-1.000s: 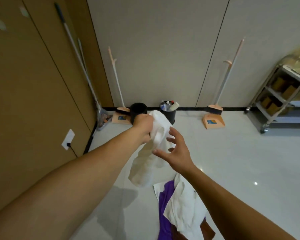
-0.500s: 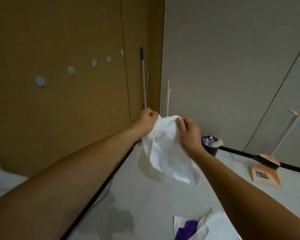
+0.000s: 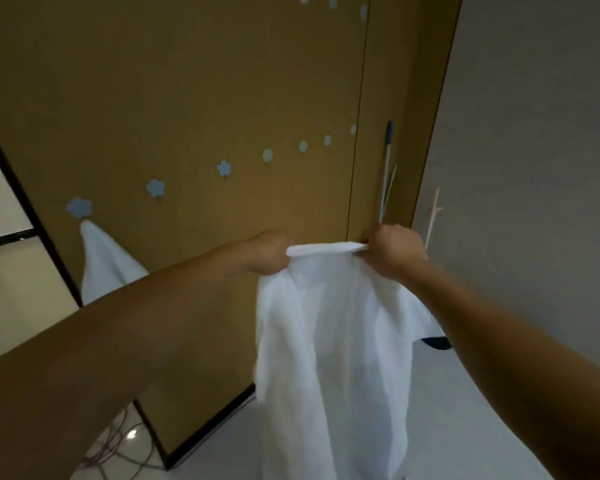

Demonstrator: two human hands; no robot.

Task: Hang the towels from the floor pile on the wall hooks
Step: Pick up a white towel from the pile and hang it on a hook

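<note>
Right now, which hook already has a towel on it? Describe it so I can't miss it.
Look at the brown wall with its rising row of pale blue flower-shaped hooks. The taken hook is the lowest, at the row's left end. A hung white towel drapes from it; the others are bare.

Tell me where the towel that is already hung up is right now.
In the head view the hung white towel is at the left, hanging from the nearest blue flower hook on the brown wall, just above the left forearm.
</note>
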